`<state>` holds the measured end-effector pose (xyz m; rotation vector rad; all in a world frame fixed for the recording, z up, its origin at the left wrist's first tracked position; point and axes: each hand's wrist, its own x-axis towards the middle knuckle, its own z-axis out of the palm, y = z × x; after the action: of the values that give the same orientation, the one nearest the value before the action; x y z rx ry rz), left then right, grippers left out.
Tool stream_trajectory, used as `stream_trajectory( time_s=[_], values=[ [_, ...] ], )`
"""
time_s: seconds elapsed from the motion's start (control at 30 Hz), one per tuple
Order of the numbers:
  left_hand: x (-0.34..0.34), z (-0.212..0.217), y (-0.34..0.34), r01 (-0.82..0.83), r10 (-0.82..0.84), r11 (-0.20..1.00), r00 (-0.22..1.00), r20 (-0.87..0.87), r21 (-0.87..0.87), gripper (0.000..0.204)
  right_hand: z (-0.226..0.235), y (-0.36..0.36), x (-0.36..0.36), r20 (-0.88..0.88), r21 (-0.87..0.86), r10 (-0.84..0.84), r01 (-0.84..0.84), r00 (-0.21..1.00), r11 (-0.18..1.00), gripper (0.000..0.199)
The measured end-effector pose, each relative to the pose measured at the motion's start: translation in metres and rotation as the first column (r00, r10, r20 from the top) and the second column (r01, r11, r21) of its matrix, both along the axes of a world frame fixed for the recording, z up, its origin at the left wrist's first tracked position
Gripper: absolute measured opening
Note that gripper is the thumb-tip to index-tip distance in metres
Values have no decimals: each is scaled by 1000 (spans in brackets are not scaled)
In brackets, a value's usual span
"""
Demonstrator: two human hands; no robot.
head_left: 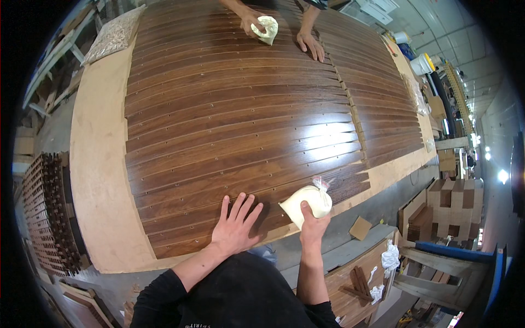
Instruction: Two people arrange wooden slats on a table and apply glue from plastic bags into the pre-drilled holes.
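Note:
Brown wooden slats (219, 131) with rows of small round holes lie side by side on a pale board (98, 164). My left hand (236, 225) rests on the nearest slats, fingers spread, holding nothing. By the near edge, my right hand (314, 225) is closed round a plastic piping bag (306, 199) of cream-coloured paste. Its gathered clear end points up, and its narrow tip is hidden or unclear from here. Across the table a co-worker's hand grips a similar bag (268, 28); that person's other hand (311, 45) lies on the slats.
A clear bag of small light pieces (114, 34) sits on the board's far left corner. Stacked dark slats (46, 213) stand left of the table. White buckets (422, 64) are at far right, with cardboard boxes (451, 202) and a lower wooden bench (355, 284) at right.

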<state>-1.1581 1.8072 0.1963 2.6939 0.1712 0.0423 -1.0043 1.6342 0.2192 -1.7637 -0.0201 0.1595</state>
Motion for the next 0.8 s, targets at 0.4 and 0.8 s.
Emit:
stream_trajectory(
  time_s=[0.4, 0.8],
  values=[
    [10, 0, -2, 16, -16, 1000, 999, 37, 0, 91, 19, 23, 29, -141, 251, -73, 107, 987, 962, 47],
    [-1, 2, 2, -1, 1, 1000, 1000, 17, 2, 90, 0, 33, 31, -119, 132, -16, 31, 993, 991, 44]
  ],
)
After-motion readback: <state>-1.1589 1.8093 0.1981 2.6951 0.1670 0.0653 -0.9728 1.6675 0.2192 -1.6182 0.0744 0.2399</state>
